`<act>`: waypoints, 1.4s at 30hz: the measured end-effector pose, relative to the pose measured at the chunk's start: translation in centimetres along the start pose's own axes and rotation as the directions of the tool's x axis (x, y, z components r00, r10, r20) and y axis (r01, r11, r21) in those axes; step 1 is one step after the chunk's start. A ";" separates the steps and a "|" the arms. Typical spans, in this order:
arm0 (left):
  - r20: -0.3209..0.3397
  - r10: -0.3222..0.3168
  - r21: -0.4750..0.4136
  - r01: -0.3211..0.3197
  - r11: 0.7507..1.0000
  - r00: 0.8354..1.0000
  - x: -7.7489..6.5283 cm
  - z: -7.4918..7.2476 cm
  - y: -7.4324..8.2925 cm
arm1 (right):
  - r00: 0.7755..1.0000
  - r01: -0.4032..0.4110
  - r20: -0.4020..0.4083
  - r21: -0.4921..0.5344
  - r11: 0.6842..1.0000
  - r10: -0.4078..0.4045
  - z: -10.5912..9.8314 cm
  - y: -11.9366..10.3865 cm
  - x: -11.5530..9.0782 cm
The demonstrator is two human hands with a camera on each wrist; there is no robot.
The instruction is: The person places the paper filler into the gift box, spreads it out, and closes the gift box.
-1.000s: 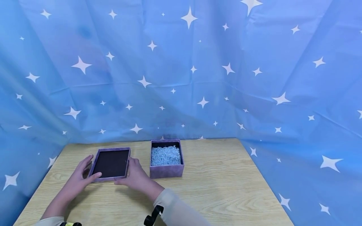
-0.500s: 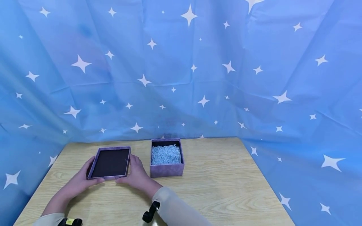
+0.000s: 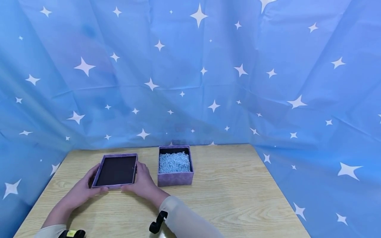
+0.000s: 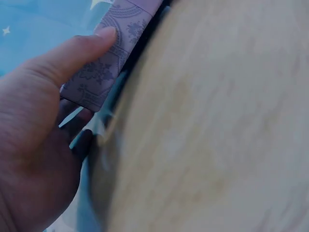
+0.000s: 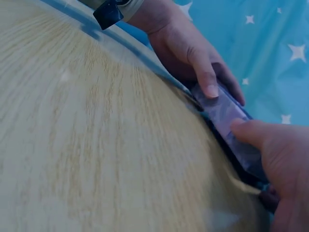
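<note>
A shallow purple box lid [image 3: 116, 170] with a black inside faces up at the left of the head view. My left hand [image 3: 81, 191] grips its left side, and my right hand [image 3: 143, 181] holds its right side. Both thumbs press against the near wall; in the left wrist view that lid wall [image 4: 104, 72] shows a floral pattern under my left hand's [image 4: 38, 111] thumb. The right wrist view has my left hand [image 5: 193, 55] and right hand [image 5: 285, 159] at either end of the same wall. Fingers beneath the lid are mostly hidden. Whether it touches the table I cannot tell.
To the right of the lid stands a matching purple box [image 3: 175, 179], uncovered, with light blue shredded paper [image 3: 174, 162] inside. Both lie on a pale wood-grain table [image 3: 232, 198]. Behind it hangs a blue curtain [image 3: 190, 76] with white stars.
My left thumb has come off the lid's front rim and lies lower, along the near wall; the left fingers have closed in on the left side. The purple box stays put.
</note>
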State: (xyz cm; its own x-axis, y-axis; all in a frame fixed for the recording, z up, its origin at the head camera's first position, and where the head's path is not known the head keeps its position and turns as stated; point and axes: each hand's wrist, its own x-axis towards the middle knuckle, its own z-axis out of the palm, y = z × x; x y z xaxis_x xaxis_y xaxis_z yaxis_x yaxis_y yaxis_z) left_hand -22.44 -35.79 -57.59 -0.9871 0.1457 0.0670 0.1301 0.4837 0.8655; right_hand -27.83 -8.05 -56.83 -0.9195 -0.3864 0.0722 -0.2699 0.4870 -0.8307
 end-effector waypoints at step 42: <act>-0.119 0.099 0.071 -0.091 0.993 0.988 1.3 2.6 11.0 | 0.995 0.086 -0.044 -0.020 0.996 -0.087 -11.4 -4.0 -3.8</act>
State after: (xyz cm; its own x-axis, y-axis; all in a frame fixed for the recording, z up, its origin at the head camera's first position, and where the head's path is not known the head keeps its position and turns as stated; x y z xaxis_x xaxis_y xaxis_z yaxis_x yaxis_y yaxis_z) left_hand -22.07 -28.04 -49.27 -0.9735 0.0892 0.2104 0.2253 0.5284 0.8185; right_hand -26.51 0.40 -47.51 -0.9043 -0.3924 0.1680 -0.3534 0.4677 -0.8102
